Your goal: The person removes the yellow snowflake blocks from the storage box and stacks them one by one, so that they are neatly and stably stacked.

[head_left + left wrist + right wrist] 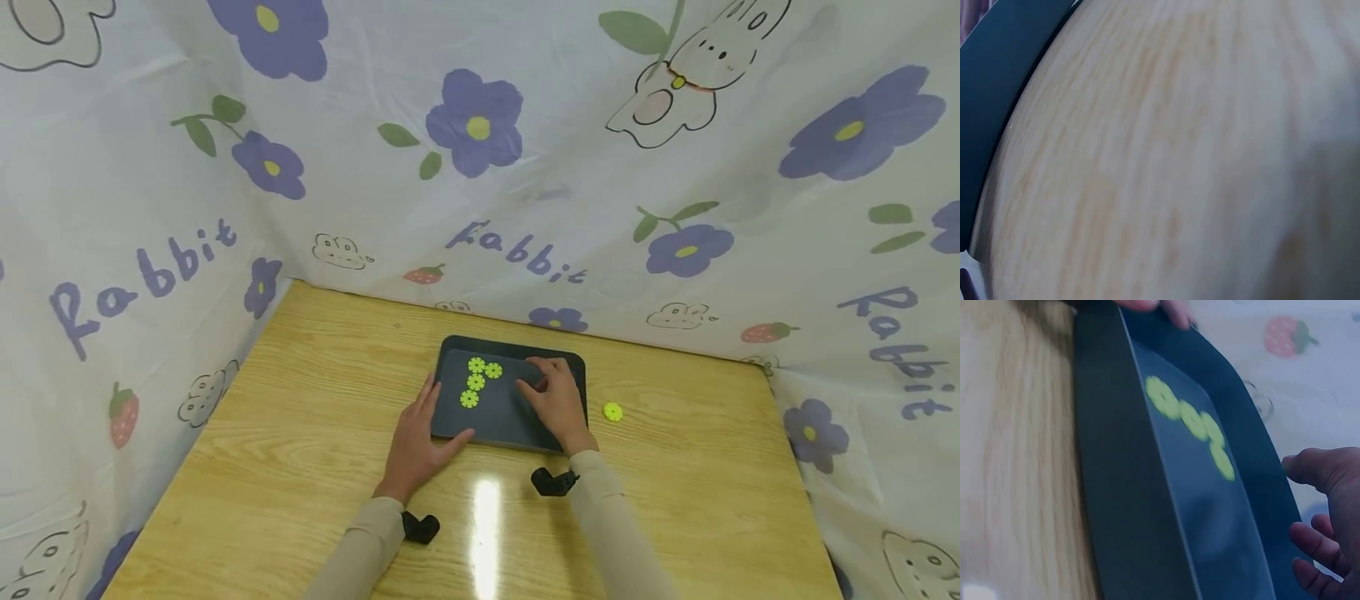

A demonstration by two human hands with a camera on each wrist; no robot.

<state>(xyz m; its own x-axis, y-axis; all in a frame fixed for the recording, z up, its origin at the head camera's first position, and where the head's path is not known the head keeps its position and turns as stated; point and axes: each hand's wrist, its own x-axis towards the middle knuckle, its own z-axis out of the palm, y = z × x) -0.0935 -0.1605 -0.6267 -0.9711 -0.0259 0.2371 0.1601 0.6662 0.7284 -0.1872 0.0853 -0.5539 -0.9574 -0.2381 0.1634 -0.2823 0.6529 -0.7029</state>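
Observation:
A dark rectangular tray (498, 425) lies on the wooden table. Several yellow-green notched plastic discs (476, 382) are on its left half, set close together; in the right wrist view these discs (1194, 420) lie flat on the tray floor. My left hand (415, 443) rests against the tray's near left corner, fingers straight along the left side and thumb at the front edge. Above the tray's right part is my right hand (557, 402), thumb and fingers apart and loosely bent, with nothing visible between them. The left wrist view catches only the tray's wall (1004, 81) and tabletop.
One more yellow-green disc (612, 412) lies on the table (697, 467) to the right of the tray. A patterned cloth (360, 167) hangs behind the table and along both sides. Each wrist carries a small black camera (553, 482).

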